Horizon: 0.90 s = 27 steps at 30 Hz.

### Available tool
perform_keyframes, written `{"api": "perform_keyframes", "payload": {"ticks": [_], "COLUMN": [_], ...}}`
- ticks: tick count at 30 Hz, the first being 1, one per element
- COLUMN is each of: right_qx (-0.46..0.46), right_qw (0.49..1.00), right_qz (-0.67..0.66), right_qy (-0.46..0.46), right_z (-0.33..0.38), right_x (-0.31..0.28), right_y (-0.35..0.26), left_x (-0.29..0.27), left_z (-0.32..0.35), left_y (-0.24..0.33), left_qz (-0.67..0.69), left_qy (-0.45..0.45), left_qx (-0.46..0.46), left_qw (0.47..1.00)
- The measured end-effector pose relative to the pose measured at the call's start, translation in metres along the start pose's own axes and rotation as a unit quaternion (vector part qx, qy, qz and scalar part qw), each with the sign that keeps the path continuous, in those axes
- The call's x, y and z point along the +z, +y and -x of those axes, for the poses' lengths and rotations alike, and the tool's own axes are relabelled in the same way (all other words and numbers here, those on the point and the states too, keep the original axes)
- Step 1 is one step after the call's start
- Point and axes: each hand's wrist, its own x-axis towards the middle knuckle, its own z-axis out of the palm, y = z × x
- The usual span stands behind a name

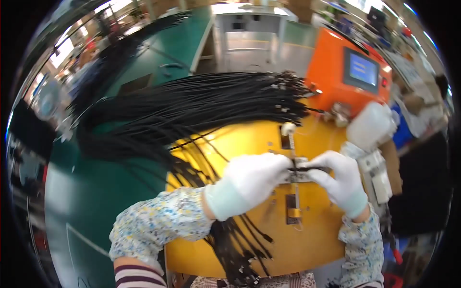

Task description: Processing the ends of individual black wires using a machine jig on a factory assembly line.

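Note:
In a white glove, my left hand [252, 182] is closed at the left side of a small metal fixture [301, 177], its fingertips pinching one part of a thin black cable [309, 169]. My right hand [338, 180], gloved too, grips the same cable from the right between thumb and fingers. The piece of cable between the hands lies across the fixture. The cable's exact end is hidden by the gloves. Beneath my left forearm, several loose black cables [230, 249] hang toward the near edge of the yellow board [317, 245].
A thick bundle of black cables [192, 98] spans the green table [67, 192] and the board's far side. At the far right stands an orange machine [319, 62] with a screen. A white plastic bottle [370, 127] sits near it. A white table [249, 10] is beyond.

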Motion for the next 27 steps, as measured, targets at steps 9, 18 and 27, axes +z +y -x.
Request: {"api": "perform_keyframes", "payload": {"ticks": [9, 18, 27], "right_qx": [-0.006, 0.200, 0.007], "right_qw": [1.000, 0.953, 0.999], "right_qz": [0.020, -0.226, -0.029], "right_qy": [-0.008, -0.035, 0.019], "right_z": [0.010, 0.010, 0.005], "right_x": [-0.001, 0.007, 0.013], "right_y": [0.009, -0.001, 0.013], "left_x": [-0.005, -0.007, -0.001], "left_z": [-0.005, -0.001, -0.002], "left_y": [0.016, 0.013, 0.009], "left_qz": [0.015, 0.240, 0.079], "left_qy": [-0.065, -0.117, -0.123], "left_qx": [-0.036, -0.165, -0.085], "left_qw": [0.997, 0.949, 0.986]}}
